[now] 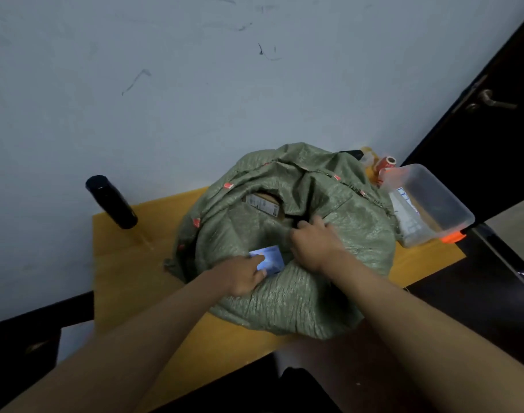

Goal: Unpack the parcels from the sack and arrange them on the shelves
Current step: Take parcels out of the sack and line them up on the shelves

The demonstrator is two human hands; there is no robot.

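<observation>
Lying just ahead of both hands, the green sack (284, 239) rests on the yellow table (120, 257), its mouth turned up and away toward the wall. 1 boxed parcel (262, 205) shows in that mouth, long axis running left-right. The right hand (314, 242) grips the fabric nearest the opening; the left hand (243, 275) pinches a blue card (269, 259) against the sack.

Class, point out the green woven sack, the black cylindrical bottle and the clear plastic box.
green woven sack (287, 305): head view, near bulging side.
black cylindrical bottle (111, 202): head view, mid-body.
clear plastic box (447, 201): head view, side wall.
</observation>
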